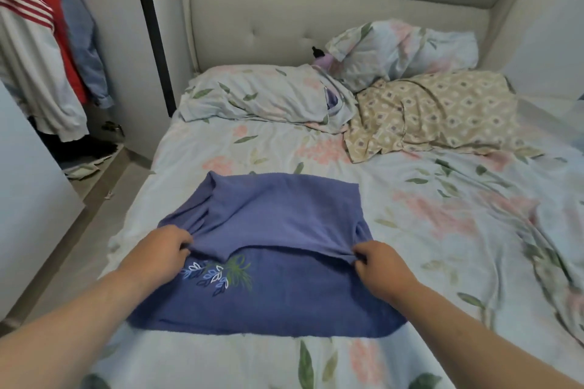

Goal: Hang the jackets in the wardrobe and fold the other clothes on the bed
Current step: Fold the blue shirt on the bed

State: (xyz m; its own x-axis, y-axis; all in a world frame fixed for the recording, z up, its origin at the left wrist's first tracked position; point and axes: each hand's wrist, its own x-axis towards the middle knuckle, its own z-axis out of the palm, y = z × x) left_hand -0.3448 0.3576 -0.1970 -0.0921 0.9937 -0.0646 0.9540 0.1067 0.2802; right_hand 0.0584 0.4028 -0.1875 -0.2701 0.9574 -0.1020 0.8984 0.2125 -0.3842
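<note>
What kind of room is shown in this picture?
Most likely a bedroom: a bed with a padded headboard, pillows, and clothes hanging in a wardrobe beside it.

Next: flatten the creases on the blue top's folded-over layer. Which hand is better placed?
Probably left. The left hand pinches the folded edge of the blue top right beside the creases on that side; the right hand pinches the opposite corner, across the garment.
</note>
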